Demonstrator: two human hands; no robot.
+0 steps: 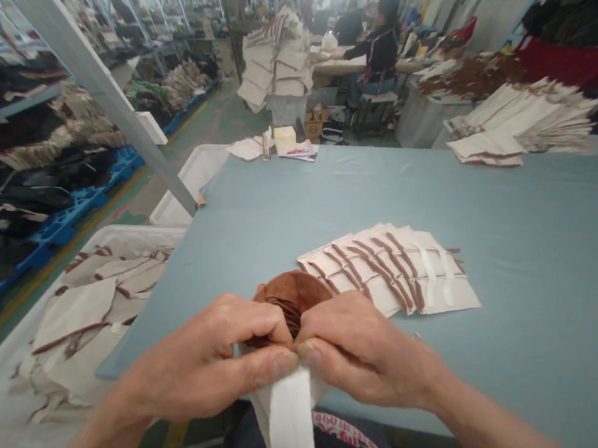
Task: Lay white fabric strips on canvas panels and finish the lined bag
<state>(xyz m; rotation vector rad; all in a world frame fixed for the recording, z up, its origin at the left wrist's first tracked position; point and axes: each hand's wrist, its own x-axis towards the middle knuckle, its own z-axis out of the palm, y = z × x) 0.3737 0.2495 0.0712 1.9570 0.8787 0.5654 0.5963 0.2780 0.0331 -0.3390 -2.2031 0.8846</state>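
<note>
My left hand (206,358) and my right hand (369,352) meet at the table's near edge. Both are closed, thumbs side by side, pinching the edge of a brown suede piece (301,284) with a pale backing. Gathered folds show inside its curve, and my fingers hide much of its edge. A wide white strip (293,428) hangs below my thumbs toward my lap. Just beyond my right hand, a fanned row of cream pieces with brown edges (389,268) lies on the blue-grey table (536,242).
A white bin (112,233) of cream and brown pieces stands left of the table, near a grey post (119,93). More cream pieces (523,118) are piled at the far right. A yellow block (284,140) sits at the far edge; a person (379,44) sits beyond.
</note>
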